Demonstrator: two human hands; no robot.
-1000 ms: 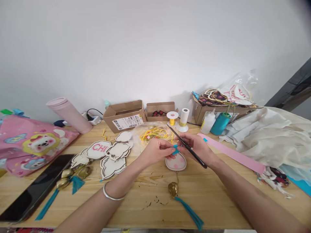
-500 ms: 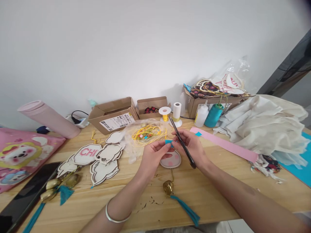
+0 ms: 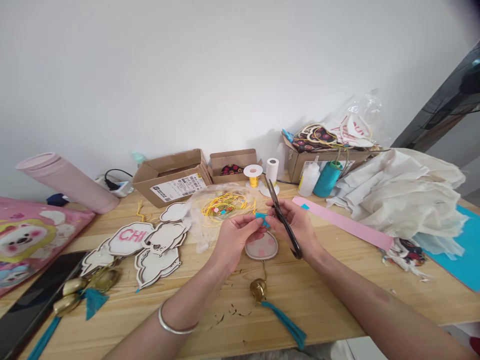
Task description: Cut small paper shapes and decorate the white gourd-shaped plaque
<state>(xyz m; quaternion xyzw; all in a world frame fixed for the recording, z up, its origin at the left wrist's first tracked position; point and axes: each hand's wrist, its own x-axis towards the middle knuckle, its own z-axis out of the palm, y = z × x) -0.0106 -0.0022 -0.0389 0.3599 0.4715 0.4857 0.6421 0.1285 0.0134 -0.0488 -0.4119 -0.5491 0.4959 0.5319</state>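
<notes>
Currently, the small blue piece (image 3: 261, 217) sits at the fingertips of the left hand (image 3: 238, 235), pinched between thumb and finger, its far edge standing clear above them. Its right edge meets the thumb and index fingertips of the right hand (image 3: 298, 227); whether these also grip it cannot be told. The right hand's remaining fingers are curled, and black scissors (image 3: 288, 231) lie held across that hand, blades pointing away from the person, handles toward the wrist. Just below the left fingertips, on the wooden table (image 3: 322, 315), lies a pink-spotted pendant (image 3: 261, 247), its upper edge partly hidden by the hands; a brass bell (image 3: 258, 290) and a teal tassel (image 3: 285, 322) trail from it toward the person. A pink strip (image 3: 348, 225) bearing a second blue piece (image 3: 305, 206) lies just beyond the right hand
</notes>
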